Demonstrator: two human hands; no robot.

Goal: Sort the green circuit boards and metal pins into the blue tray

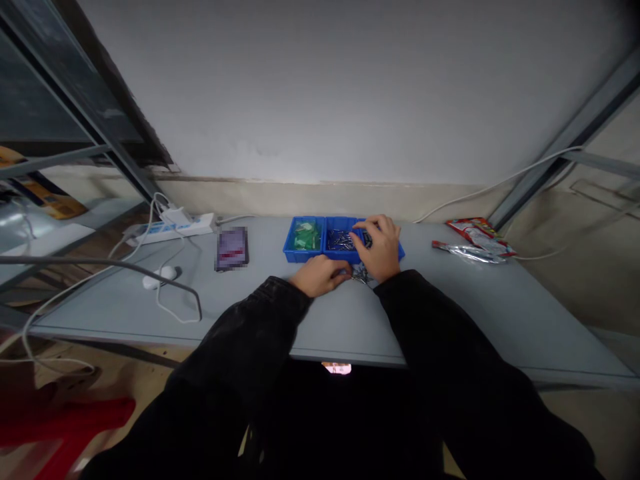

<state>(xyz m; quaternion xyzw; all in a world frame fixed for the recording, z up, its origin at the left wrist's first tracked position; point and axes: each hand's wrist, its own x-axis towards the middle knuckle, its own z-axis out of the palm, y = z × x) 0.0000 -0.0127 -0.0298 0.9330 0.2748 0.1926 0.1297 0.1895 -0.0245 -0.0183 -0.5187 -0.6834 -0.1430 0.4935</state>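
Observation:
Three blue plastic bins stand side by side against the wall. Green packets (307, 236) fill the left bin (303, 257); small metal screw-like pieces (341, 240) lie in the middle bin (340, 255). My right hand (382, 248) is over the right bin (401, 252) and covers most of it. Its thumb and index finger curve toward the middle bin, with a small gap between their tips. In front of the bins, my left hand (320, 275) rests low on the table, fingers bent together beside a small heap of metal pieces (361, 274). What its fingertips hold is hidden.
On the grey table (345, 327) sit a purple box (231, 248), a white power strip (175, 229) with cables, and a white round object (160, 277). A red packet (480, 235) and silver wrapper (473, 253) lie right. Metal frame posts (530, 167) flank the table.

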